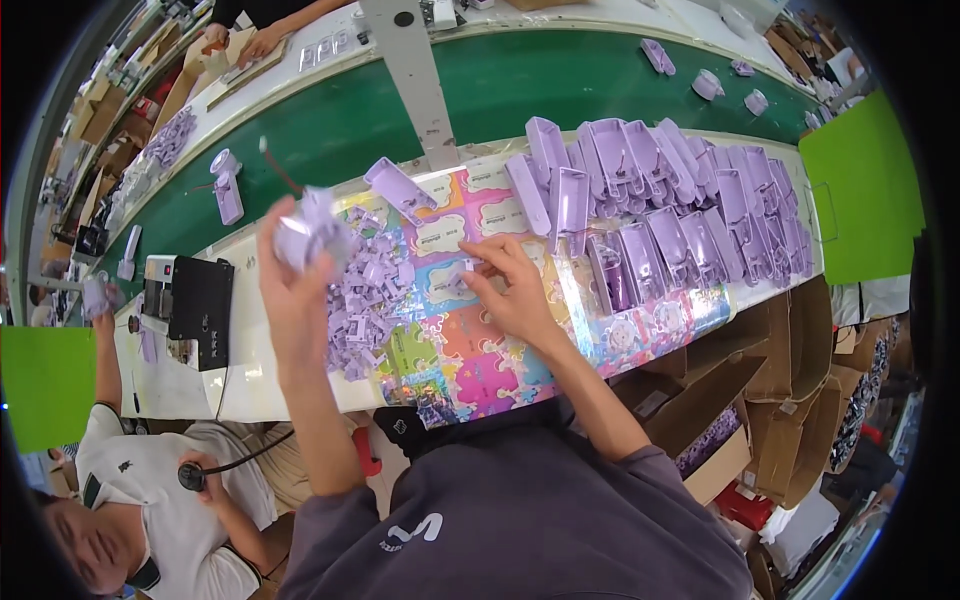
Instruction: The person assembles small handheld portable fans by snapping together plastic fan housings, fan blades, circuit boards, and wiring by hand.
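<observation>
My left hand [298, 300] is raised over the left part of the table, its fingers closed around a light purple plastic housing [312, 232]. The housing is smeared by motion, and a thin red wire with a white end [264, 146] sticks up from it. My right hand [515, 292] pinches a small light purple plastic clip [461, 277] between thumb and fingertips, above the colourful printed sheet [482, 340]. Between the two hands lies a heap of small purple plastic parts [372, 295]. Beyond them, a single purple trough-shaped shell [398, 190] rests at the table's far edge.
Several rows of purple shells [650, 155] fill the table's right side. A green conveyor belt [330, 150] runs behind, carrying a few purple parts. A black box-shaped device [200, 312] stands at left, near a co-worker [180, 480]. Cardboard boxes [715, 460] stand below right.
</observation>
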`<state>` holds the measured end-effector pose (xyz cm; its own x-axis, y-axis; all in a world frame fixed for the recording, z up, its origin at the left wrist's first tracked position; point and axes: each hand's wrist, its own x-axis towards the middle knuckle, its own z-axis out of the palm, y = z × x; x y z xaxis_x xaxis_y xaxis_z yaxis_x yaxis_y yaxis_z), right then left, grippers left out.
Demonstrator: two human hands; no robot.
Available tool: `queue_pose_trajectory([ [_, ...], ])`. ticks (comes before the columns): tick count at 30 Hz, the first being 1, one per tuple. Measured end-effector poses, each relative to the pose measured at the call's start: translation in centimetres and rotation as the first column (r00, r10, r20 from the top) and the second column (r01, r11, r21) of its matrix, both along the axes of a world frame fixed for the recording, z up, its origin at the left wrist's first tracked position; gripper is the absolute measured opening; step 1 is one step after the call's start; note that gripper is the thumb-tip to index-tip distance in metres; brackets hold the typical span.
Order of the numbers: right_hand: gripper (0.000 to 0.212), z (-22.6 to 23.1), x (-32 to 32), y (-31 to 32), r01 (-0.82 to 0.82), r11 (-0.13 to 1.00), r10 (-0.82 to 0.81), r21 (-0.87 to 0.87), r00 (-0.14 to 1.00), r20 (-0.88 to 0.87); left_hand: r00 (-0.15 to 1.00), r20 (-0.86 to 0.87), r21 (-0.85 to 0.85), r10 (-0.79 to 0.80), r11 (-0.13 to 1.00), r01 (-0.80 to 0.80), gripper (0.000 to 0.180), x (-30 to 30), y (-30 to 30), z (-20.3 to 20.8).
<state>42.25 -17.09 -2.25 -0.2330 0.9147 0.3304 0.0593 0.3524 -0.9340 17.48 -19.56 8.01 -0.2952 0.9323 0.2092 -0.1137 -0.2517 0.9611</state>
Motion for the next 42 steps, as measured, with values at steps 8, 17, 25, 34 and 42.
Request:
queue_pose_trajectory([
  [8, 0.032, 1.4, 2.6, -5.6, 0.041, 0.968, 0.037, -0.246, 0.951, 0.306, 0.813, 0.576, -0.215, -0.085, 0.944, 0.251, 0.071, 6.3, -9.9, -5.1],
  [17, 0.016, 5.8, 2.7, -6.4, 0.015, 0.934, -0.173, -0.357, 0.892, -0.417, 0.933, 0.355, -0.352, -0.055, 0.917, 0.188, 0.064, 8.9, -10.6, -6.6],
  [25, 0.031, 5.8, 0.6, -7.4, -0.002, 0.922, -0.058, -0.386, 0.988, -0.143, 0.973, 0.169, -0.263, -0.159, 0.944, 0.2, 0.061, 9.4, -10.3, -6.0],
  [34, 0.024, 7.5, 1.9, -7.4, -0.036, 0.972, 0.057, -0.234, 0.995, 0.083, 0.967, 0.168, -0.26, -0.19, 0.938, 0.23, 0.069, 9.6, -10.5, -5.5],
  [42, 0.025, 8.2, 2.2, -7.5, -0.076, 0.946, 0.124, -0.315, 0.983, 0.137, 0.933, 0.124, -0.21, -0.337, 0.91, 0.356, 0.049, 9.1, -10.4, -5.7],
])
